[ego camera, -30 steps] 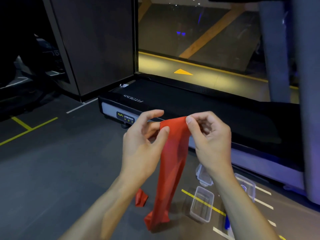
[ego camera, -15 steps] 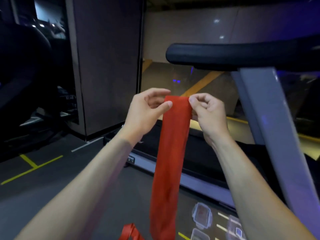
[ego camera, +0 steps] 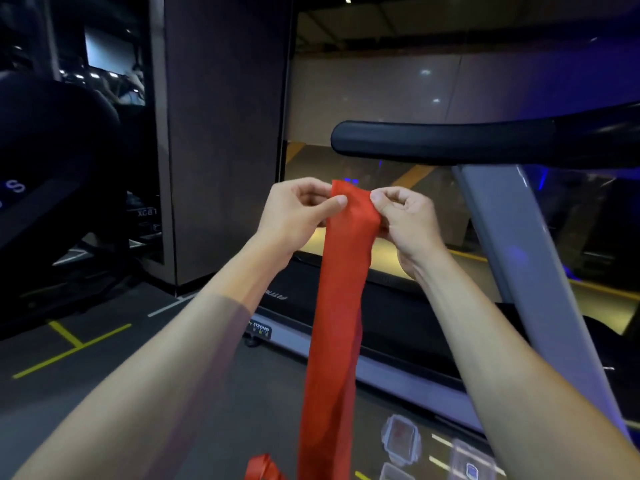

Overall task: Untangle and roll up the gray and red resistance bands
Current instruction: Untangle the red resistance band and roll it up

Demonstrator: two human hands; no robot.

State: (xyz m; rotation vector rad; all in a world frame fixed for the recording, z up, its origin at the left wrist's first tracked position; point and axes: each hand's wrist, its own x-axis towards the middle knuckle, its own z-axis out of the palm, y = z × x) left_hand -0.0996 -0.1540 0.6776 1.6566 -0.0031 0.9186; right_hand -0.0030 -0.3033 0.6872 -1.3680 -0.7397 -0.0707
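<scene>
The red resistance band (ego camera: 337, 323) hangs straight down as a flat strip from chest height to below the bottom edge of the view. My left hand (ego camera: 298, 211) pinches its top left corner between thumb and fingers. My right hand (ego camera: 405, 216) pinches the top right corner, where the band's edge bunches slightly. A loose red end (ego camera: 261, 467) of the band shows at the bottom edge, left of the strip. The gray band is not in view.
A treadmill stands ahead, its deck (ego camera: 398, 306) low behind the band, its black handrail (ego camera: 450, 142) and gray upright (ego camera: 530, 289) to the right. Clear plastic containers (ego camera: 401, 439) lie on the floor at lower right. A dark machine (ego camera: 52, 185) fills the left side.
Both hands have lifted the band's top end from low near the floor to chest height, and the view has tilted up with them. The strip now hangs longer and flatter.
</scene>
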